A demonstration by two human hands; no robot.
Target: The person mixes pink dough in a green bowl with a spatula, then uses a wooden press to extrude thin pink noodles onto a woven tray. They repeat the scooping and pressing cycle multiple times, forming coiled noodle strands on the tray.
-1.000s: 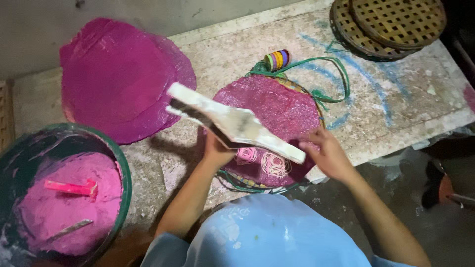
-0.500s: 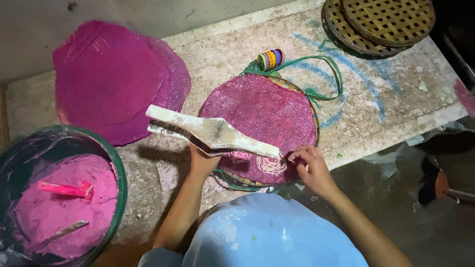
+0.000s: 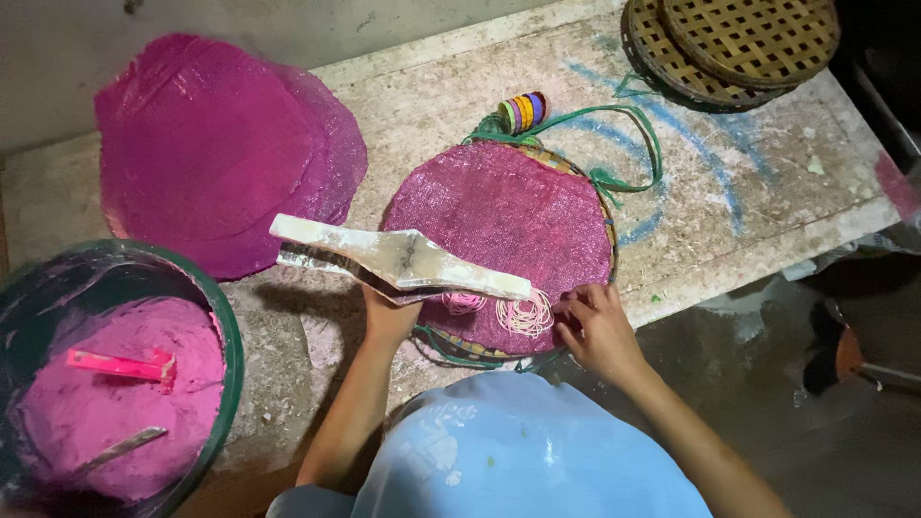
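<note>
My left hand [image 3: 389, 317] grips a long whitish flat wooden tool [image 3: 398, 259] by its narrow middle, holding it level over the near left edge of a round woven tray [image 3: 604, 216] covered with a magenta mesh sheet [image 3: 504, 221]. My right hand [image 3: 600, 326] rests at the tray's near rim, fingers curled beside a small bundle of pale rubber bands [image 3: 523, 315]; whether it pinches them I cannot tell. A green cord [image 3: 643, 129] loops around the tray's far side.
A stack of magenta round sheets [image 3: 216, 144] lies at the far left. A green tub [image 3: 225, 336] of pink paste with a pink scraper [image 3: 120, 364] stands at the near left. Coloured tape rolls [image 3: 523, 110] and stacked woven trays [image 3: 739, 43] sit at the back.
The wooden tool has swung lower and to the left, now more level. My right hand has slid down to the tray's near rim beside the rubber bands.
</note>
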